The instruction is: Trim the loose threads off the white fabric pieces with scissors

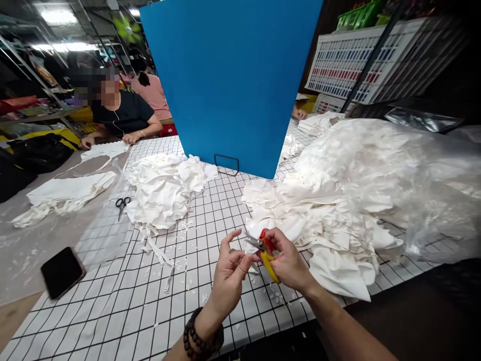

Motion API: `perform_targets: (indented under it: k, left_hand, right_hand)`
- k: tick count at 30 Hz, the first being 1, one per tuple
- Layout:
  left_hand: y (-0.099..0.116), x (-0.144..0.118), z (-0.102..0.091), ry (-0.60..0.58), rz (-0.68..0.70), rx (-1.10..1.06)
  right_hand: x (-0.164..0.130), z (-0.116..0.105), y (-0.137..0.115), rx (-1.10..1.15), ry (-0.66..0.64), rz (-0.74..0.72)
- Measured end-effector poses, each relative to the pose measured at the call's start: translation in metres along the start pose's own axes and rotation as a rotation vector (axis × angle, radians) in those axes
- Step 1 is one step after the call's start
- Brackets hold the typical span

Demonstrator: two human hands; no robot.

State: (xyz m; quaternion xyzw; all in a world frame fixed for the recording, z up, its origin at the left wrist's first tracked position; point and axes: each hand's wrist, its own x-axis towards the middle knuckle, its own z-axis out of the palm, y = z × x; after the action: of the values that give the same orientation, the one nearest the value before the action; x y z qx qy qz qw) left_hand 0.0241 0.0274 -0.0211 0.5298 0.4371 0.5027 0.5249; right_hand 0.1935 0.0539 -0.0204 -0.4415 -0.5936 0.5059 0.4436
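Observation:
My right hand (286,258) grips a pair of scissors (267,255) with one red and one yellow handle loop. Their blades point left, above my left hand (231,265), which pinches a small piece of white fabric (251,247) between thumb and fingers. Just how the blades meet that fabric is too small to tell. Beyond my right hand spreads a large heap of white fabric pieces (330,220). Another white pile (160,193) lies to the left, with strips trailing from it. Tiny white scraps (191,283) are scattered over the grid-patterned tablecloth (124,311).
A tall blue board (233,85) on a black wire stand rises at the table's far side. Black scissors (122,204) and a phone (63,272) lie left. A person (126,113) handles white fabric at the far left. Clear plastic (443,210) covers the right side; white crates (356,65) stand behind.

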Motion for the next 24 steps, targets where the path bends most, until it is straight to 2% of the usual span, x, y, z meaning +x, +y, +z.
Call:
perform_targets:
  k: [3,6,10,13,17,24]
  left_hand:
    - [-0.003,0.002,0.002,-0.092,-0.022,-0.139]
    - [-0.008,0.006,0.003,-0.158,-0.039,-0.247]
    - [-0.008,0.01,0.004,-0.17,0.018,-0.08]
    - [-0.001,0.012,0.005,-0.22,0.061,0.069]
    - [0.005,0.011,0.006,-0.274,0.096,0.156]
    - [0.001,0.008,0.004,-0.281,0.109,0.221]
  right_hand:
    - [-0.004,-0.002,0.006,0.103,-0.001,0.04]
    - [-0.015,-0.018,0.001,-0.057,0.046,0.067]
    - [-0.033,-0.04,-0.019,-0.571,0.006,0.133]
    - [-0.04,-0.043,-0.029,-0.8,-0.008,0.148]
    - [-0.041,-0.037,-0.034,-0.892,0.005,0.107]
    - [-0.038,-0.031,-0.038,-0.938,0.005,0.056]
